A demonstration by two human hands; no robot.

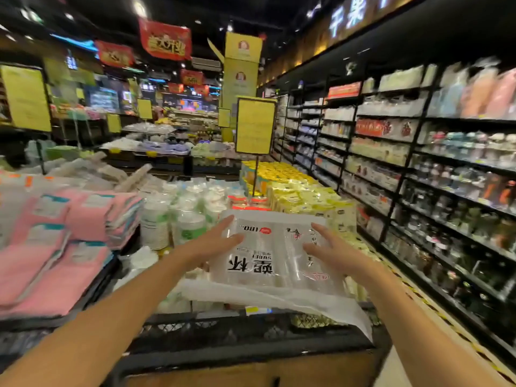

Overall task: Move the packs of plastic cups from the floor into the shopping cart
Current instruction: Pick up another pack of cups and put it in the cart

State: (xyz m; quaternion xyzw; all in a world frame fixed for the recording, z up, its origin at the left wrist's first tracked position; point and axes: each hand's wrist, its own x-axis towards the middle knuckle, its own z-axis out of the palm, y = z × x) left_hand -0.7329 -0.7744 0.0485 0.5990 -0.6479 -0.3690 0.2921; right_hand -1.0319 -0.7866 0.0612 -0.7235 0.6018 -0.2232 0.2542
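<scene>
A clear plastic pack of plastic cups (268, 261), printed with black characters, is held flat between both hands above the shopping cart (251, 331). My left hand (212, 244) presses its left edge with fingers spread. My right hand (332, 250) presses its right edge the same way. The pack's loose plastic end hangs down over the cart's dark mesh basket. What lies inside the cart is mostly hidden under the pack.
Stacks of pink towels (55, 247) lie on a display to the left. Packs of white cups (178, 216) and yellow goods (296, 191) stand ahead of the cart. Tall black shelving (418, 169) lines the right side. A yellow sign on a pole (255, 127) stands ahead.
</scene>
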